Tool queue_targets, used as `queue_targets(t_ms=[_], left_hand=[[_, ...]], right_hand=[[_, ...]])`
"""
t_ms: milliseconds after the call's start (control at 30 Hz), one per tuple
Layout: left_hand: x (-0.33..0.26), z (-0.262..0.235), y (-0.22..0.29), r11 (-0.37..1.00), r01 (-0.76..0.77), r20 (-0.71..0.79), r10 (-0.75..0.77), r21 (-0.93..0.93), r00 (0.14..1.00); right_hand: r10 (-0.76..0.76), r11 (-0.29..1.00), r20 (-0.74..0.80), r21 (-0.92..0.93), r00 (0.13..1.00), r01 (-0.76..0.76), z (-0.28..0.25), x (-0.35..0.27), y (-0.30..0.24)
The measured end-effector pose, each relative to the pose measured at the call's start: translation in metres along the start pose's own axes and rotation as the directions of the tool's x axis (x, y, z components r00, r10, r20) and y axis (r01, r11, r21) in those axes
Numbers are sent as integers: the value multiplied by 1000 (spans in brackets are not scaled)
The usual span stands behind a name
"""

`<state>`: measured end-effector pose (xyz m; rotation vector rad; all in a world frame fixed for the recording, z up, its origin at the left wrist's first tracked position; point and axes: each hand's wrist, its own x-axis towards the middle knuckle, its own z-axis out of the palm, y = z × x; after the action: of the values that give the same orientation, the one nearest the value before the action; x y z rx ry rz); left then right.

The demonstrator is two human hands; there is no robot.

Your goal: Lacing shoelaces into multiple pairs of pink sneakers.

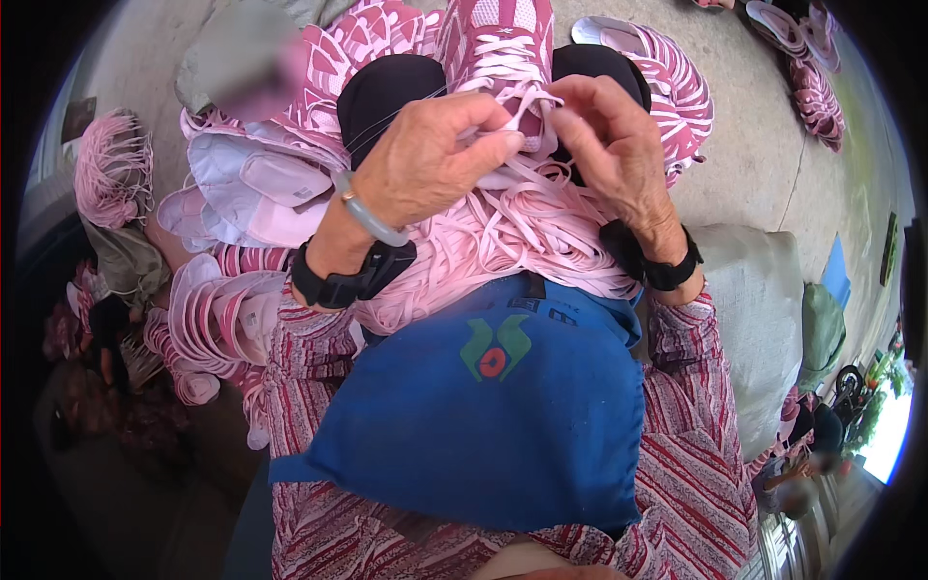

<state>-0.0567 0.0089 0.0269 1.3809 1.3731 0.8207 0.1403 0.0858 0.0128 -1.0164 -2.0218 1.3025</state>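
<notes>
A pink and white sneaker upper (501, 43) is between my black-clad knees, its toe pointing away from me. A pale pink shoelace (507, 60) runs crosswise through its upper eyelets. My left hand (440, 150) is closed at the left side of the opening, thumb and forefinger pinched on the lace. On the right side my right hand (614, 140) is closed too, its thumb and forefinger at a loop of the lace. Under both wrists lies a tangled heap of loose pink shoelaces (522, 232), resting on a blue apron (474, 416) across my lap.
Stacked pink uppers (681, 92) stand right of my knees; more uppers (275, 184) are piled at the left. A bundle of pink laces (111, 169) hangs farther left. A large pale sack (749, 319) sits at my right. Other uppers (812, 97) lie on the concrete floor (744, 184).
</notes>
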Motion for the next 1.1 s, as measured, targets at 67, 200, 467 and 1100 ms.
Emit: queue_targets(t_ms=[67, 200, 467, 1100], left_hand=[[-2, -3, 0, 998, -1, -16, 0, -64, 1000], [-3, -2, 2, 997, 70, -93, -67, 24, 993], [18, 0, 5, 617, -356, -197, 649, 702, 735], [28, -8, -9, 651, -443, -272, 704, 616, 657]], right_hand=[[-178, 978, -65, -126, 982, 169, -6, 5, 8], [-224, 942, 20, -254, 974, 222, -6, 10, 19], [-336, 912, 4, -250, 942, 326, -1, 24, 21], [-91, 975, 434, 224, 896, -9, -8, 50, 24]])
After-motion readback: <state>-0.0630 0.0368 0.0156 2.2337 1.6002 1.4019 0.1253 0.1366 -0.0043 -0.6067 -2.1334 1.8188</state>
